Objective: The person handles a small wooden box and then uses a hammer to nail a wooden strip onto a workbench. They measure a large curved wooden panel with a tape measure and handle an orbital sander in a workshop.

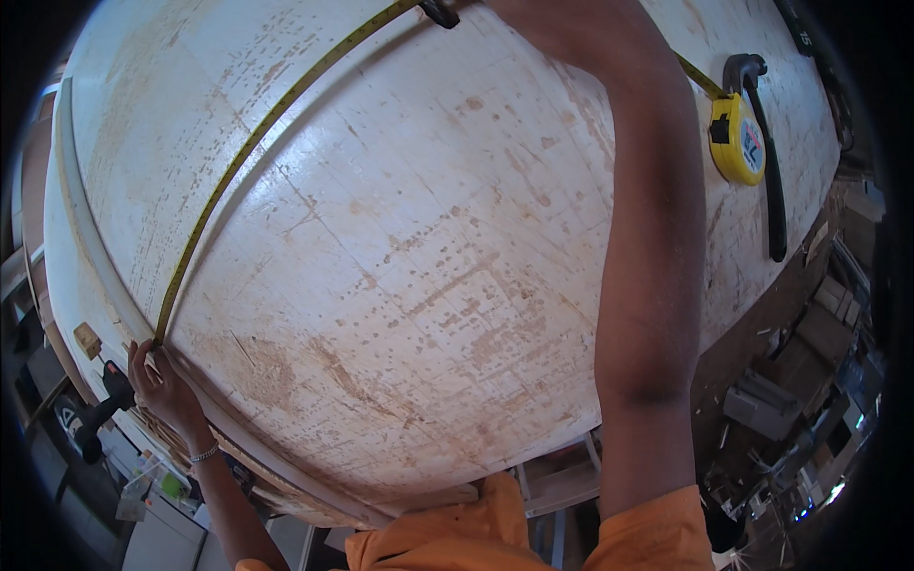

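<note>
My left hand [171,395] is at the left edge of a worn white tabletop [409,190]. Its thumb and fingers pinch the end of a yellow measuring tape blade [249,143], against a long pale strip [88,228]. The blade arcs away over the top and leaves the picture at the upper edge. My right arm reaches far across; the right hand [533,17] is mostly cut off there, its fingers hidden. Beside it a small dark object [440,12] shows, its kind unclear. The yellow tape measure case [738,143] lies right of my forearm, with blade running out of it.
A claw hammer [776,181] with a black handle lies beside the tape case. A black cordless power tool [100,409] and a small wood block [88,340] are at the left edge. Wood offcuts and boxes [762,400] clutter the floor at right.
</note>
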Motion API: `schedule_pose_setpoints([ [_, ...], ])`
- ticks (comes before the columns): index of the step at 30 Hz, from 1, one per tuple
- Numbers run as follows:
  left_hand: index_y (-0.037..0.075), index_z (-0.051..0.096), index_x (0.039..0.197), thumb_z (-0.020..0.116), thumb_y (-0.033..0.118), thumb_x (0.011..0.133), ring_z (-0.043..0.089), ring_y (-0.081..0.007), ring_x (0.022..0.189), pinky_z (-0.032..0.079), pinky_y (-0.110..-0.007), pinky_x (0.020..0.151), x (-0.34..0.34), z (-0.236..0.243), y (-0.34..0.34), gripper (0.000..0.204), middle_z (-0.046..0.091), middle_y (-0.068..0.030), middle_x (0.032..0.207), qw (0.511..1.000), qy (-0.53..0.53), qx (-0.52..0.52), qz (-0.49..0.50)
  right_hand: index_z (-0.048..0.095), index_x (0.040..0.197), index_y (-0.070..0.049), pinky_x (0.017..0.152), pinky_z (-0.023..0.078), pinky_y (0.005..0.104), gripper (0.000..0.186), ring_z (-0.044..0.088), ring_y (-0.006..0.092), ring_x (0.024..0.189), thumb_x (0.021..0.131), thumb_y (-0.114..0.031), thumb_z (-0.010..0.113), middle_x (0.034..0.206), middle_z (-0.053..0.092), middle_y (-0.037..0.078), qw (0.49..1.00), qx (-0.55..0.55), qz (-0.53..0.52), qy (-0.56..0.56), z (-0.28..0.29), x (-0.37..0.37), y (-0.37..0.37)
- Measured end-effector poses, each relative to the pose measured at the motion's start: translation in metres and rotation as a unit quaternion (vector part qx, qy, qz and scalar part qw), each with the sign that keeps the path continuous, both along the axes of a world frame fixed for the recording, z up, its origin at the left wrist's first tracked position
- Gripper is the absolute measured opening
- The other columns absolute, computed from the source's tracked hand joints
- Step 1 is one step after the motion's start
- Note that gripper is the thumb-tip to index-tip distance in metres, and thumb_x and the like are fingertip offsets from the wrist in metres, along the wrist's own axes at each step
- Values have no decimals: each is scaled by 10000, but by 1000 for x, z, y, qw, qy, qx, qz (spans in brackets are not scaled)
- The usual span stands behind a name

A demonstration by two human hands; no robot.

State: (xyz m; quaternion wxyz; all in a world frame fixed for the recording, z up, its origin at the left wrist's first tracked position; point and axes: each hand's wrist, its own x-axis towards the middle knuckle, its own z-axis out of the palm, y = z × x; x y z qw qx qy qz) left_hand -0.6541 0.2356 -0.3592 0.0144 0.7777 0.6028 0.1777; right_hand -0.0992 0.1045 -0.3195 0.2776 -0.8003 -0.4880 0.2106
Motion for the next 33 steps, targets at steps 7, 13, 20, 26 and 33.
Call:
schedule_pose_setpoints([
  [7, 61, 690, 1154, 619, 147, 1018, 577, -251, 1231, 436, -361, 1012, 1, 1, 0, 176, 609, -125, 1330, 999, 35, 9, -16, 773, 1034, -40, 789, 536, 351, 235, 685, 231, 793, 961, -100, 558, 907, 757, 128, 1000, -18, -2, 19, 9, -2, -2],
  [13, 52, 686, 1151, 619, 143, 1017, 585, -237, 1206, 445, -350, 984, 1, 1, -1, 175, 620, -122, 1304, 1000, 29, 8, -10, 773, 1045, -41, 799, 534, 348, 245, 679, 217, 803, 975, -104, 547, 928, 759, 119, 1000, 15, 17, -18, 6, -6, -10],
  [20, 47, 672, 1190, 620, 149, 1019, 576, -231, 1230, 436, -341, 1020, -2, -1, 2, 206, 612, -125, 1310, 1000, 15, -8, -9, 772, 1054, -40, 815, 534, 347, 248, 678, 212, 815, 980, -114, 547, 932, 758, 116, 999, -49, -12, 8, 11, -3, -1],
  [26, 50, 622, 1314, 649, 181, 1007, 566, -247, 1259, 404, -357, 1086, -14, -6, 6, 335, 602, -130, 1335, 997, -77, 21, -8, 768, 1058, -35, 809, 537, 346, 245, 678, 213, 804, 983, -122, 552, 927, 759, 116, 999, -41, -20, 12, 10, -5, 2],
  [33, 21, 684, 1209, 640, 147, 1011, 598, -220, 1216, 449, -352, 1039, 0, 0, 1, 239, 636, -111, 1282, 1000, -1, 1, 2, 766, 1039, -29, 781, 532, 360, 237, 680, 239, 777, 981, -129, 559, 897, 753, 138, 998, 47, 12, -32, 7, -9, -10],
])
